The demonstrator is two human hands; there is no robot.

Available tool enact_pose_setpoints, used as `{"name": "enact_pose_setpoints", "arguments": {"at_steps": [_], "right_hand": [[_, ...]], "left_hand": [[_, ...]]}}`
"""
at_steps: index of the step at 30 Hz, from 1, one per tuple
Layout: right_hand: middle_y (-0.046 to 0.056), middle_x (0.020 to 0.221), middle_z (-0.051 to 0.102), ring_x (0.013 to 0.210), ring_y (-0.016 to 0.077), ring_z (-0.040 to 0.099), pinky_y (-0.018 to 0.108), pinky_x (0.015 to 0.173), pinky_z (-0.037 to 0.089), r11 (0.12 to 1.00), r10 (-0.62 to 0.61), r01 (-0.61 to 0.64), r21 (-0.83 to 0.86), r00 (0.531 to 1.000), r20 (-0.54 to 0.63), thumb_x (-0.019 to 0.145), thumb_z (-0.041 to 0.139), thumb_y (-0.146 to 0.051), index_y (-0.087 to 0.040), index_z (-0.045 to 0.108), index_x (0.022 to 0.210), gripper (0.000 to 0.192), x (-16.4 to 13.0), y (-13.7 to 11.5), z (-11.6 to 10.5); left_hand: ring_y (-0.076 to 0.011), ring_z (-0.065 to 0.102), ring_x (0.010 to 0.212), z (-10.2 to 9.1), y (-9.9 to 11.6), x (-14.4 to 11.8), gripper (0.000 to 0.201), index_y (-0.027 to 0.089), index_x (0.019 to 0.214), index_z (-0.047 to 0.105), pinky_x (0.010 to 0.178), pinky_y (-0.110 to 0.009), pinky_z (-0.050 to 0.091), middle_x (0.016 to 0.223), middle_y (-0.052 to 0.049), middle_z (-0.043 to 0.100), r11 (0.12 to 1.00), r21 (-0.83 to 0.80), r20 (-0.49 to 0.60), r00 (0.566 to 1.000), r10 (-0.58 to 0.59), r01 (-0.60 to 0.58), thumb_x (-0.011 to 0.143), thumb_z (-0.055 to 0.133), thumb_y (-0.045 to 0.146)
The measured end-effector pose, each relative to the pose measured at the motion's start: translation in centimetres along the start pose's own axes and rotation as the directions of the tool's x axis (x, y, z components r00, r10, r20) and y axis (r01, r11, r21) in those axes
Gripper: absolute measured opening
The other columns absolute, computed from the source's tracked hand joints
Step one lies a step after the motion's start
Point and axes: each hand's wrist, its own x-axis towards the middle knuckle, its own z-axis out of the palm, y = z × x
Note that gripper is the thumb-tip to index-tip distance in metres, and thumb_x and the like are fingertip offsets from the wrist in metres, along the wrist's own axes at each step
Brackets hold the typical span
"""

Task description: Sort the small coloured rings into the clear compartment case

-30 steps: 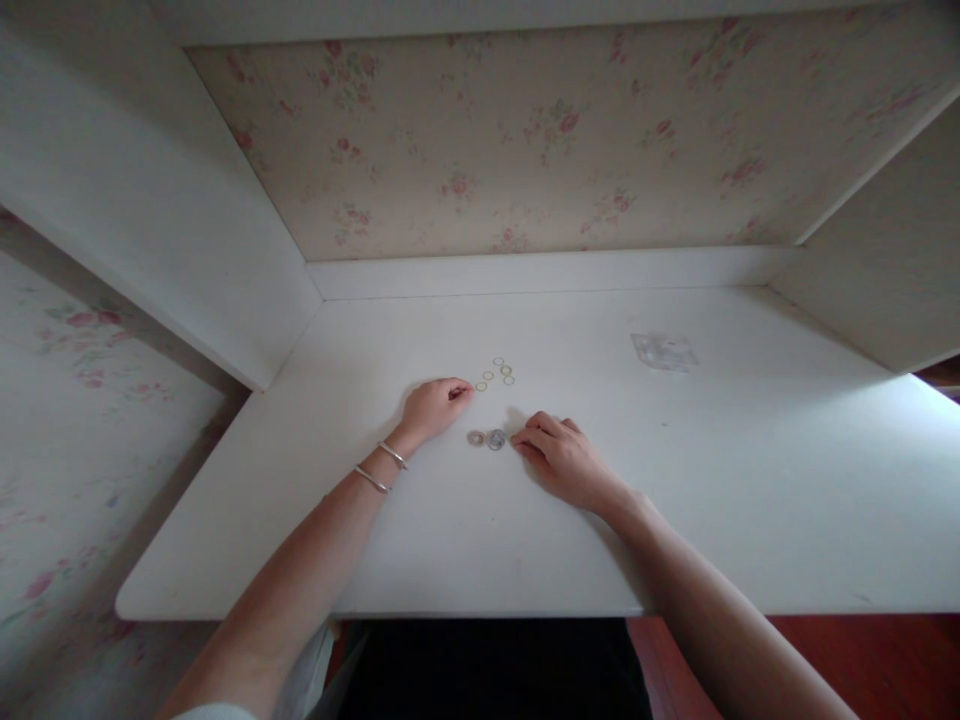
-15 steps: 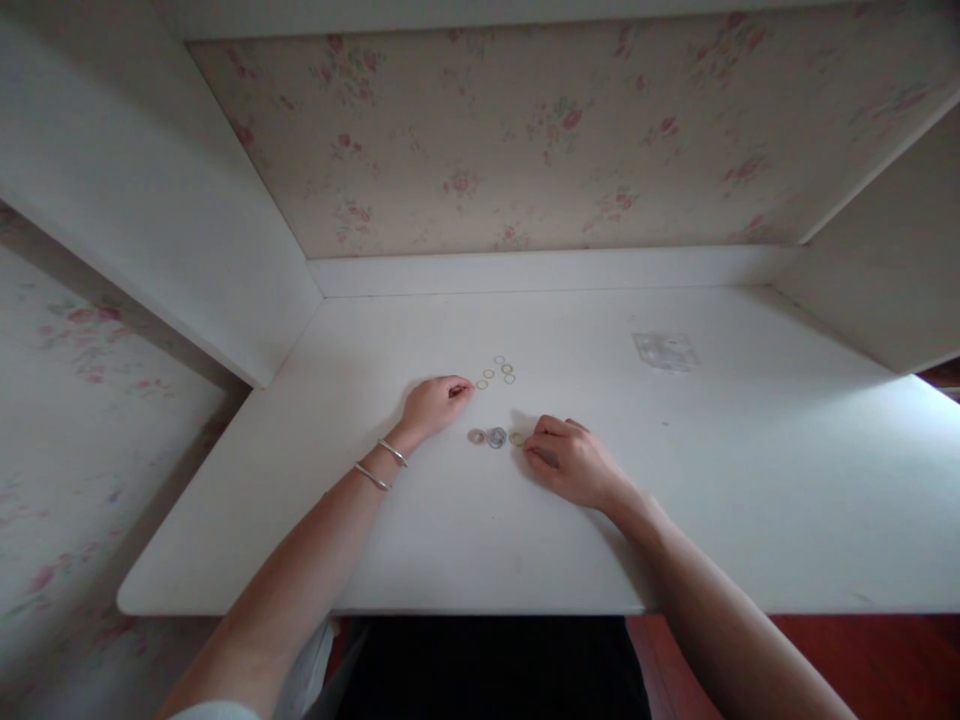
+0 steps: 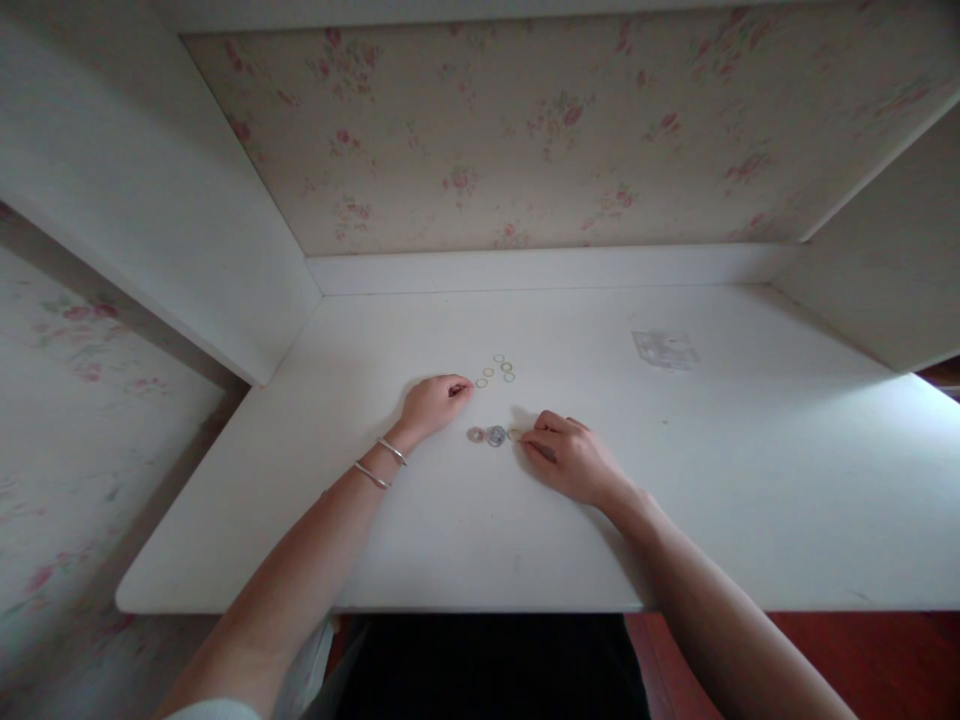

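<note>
My right hand (image 3: 570, 456) rests on the white tabletop, thumb and forefinger pinched at the edge of a thin gold-coloured ring (image 3: 514, 435). Just left of that ring lies a small pile of silver rings (image 3: 496, 436), and beside it a pinkish, copper-toned group of rings (image 3: 477, 435). Farther back, my left hand (image 3: 436, 404) is closed with its fingertips together on the table; whatever they may hold is too small to make out. Close to those fingertips lies a thin yellowish ring (image 3: 481, 383), with several similar rings (image 3: 506, 367) scattered behind it.
A clear plastic bag (image 3: 666, 349) lies flat toward the back right of the white table (image 3: 420, 540). White side panels and a floral-papered back wall (image 3: 525, 150) enclose the table. Its front edge runs close to my body.
My right hand has shifted slightly left and back, and the gold-coloured ring at its fingertips sits a little nearer the silver pile. My left hand stays in place.
</note>
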Motion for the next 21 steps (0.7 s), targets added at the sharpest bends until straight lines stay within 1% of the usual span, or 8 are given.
{"name": "enact_pose_setpoints", "arguments": {"at_steps": [3,8,11,14,17,21], "right_hand": [[0.003,0.082,0.059,0.069,0.0109,0.054,0.025,0.068,0.040,1.000,0.008,-0.007,0.012,1.000,-0.010,0.089,0.046,-0.024,-0.020,0.069,0.082,0.025,-0.1,0.0,0.1],[0.004,0.084,0.060,0.072,0.0117,0.055,0.024,0.069,0.041,0.997,0.040,-0.035,0.068,0.996,-0.079,0.089,0.046,-0.025,-0.020,0.069,0.085,0.024,-0.2,0.1,0.2],[0.004,0.085,0.061,0.069,0.0112,0.055,0.024,0.067,0.042,0.991,0.080,-0.068,0.113,0.991,-0.104,0.090,0.046,-0.027,-0.021,0.069,0.086,0.024,-0.2,0.2,0.4],[0.003,0.083,0.061,0.064,0.0101,0.054,0.023,0.063,0.041,0.974,0.146,-0.121,0.193,0.982,-0.117,0.090,0.047,-0.027,-0.022,0.069,0.087,0.023,0.1,0.5,0.7],[0.003,0.083,0.061,0.064,0.0104,0.055,0.023,0.062,0.042,0.956,0.202,-0.166,0.241,0.970,-0.133,0.089,0.047,-0.028,-0.021,0.069,0.086,0.023,1.0,1.0,1.1],[0.003,0.083,0.063,0.065,0.0116,0.056,0.024,0.064,0.042,0.955,0.253,-0.227,0.192,0.959,-0.129,0.088,0.048,-0.028,-0.021,0.069,0.085,0.023,3.8,2.5,1.2]], "left_hand": [[-0.0162,0.065,0.089,0.1,-0.1,0.0,0.028,0.028,0.101,0.070,0.075,-0.023,0.047,0.099,0.000,0.072,1.000,0.004,0.001,1.000,0.006,-0.006,0.087,0.049,0.041],[-0.0163,0.065,0.089,0.1,-0.1,0.0,0.028,0.028,0.101,0.069,0.074,-0.023,0.047,0.098,0.000,0.072,1.000,0.002,0.001,1.000,0.008,-0.008,0.087,0.049,0.042],[-0.0164,0.065,0.090,0.0,0.0,0.0,0.028,0.028,0.101,0.069,0.076,-0.024,0.047,0.099,0.001,0.072,1.000,0.002,0.008,1.000,-0.004,0.004,0.087,0.049,0.041],[-0.0166,0.065,0.090,0.0,0.1,-0.1,0.027,0.029,0.100,0.069,0.076,-0.024,0.047,0.099,0.001,0.072,1.000,0.006,0.006,1.000,-0.014,0.014,0.086,0.049,0.041],[-0.0166,0.065,0.089,0.1,0.2,-0.1,0.026,0.030,0.099,0.070,0.076,-0.024,0.047,0.099,0.002,0.072,1.000,0.015,-0.005,1.000,-0.008,0.008,0.086,0.049,0.040],[-0.0164,0.064,0.089,0.0,0.3,-0.2,0.025,0.031,0.100,0.069,0.076,-0.024,0.046,0.099,0.002,0.072,0.999,0.043,-0.003,1.000,-0.014,0.014,0.088,0.048,0.038]]}}
